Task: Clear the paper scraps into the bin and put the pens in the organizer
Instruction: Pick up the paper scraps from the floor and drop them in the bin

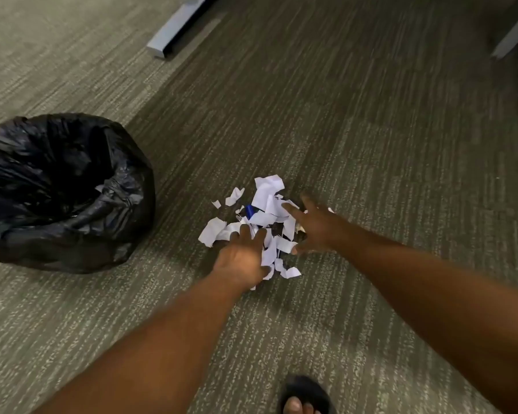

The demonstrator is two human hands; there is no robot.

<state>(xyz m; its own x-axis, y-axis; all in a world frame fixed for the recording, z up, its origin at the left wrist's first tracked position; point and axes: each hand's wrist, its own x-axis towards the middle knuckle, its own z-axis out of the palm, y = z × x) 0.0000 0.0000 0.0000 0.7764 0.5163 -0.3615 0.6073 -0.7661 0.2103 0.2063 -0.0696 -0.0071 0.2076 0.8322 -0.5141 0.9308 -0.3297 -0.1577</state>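
Nearest, a sandalled foot shows at the bottom edge of the carpet. Beyond it the left hand and right hand reach with fingers spread and gripping nothing, one on each side of the paper scraps — a loose white heap on the floor. The job now, I judge, is to rake the heap inward from both sides and cup it tightly before lifting, or small bits will drift off. A blue pen lies among the scraps (only part of it shows), so it is best picked out first rather than scooped along. The bin, lined with a black bag, stands to the far left, near the heap. Farther off lie grey furniture feet. No organizer is in view.
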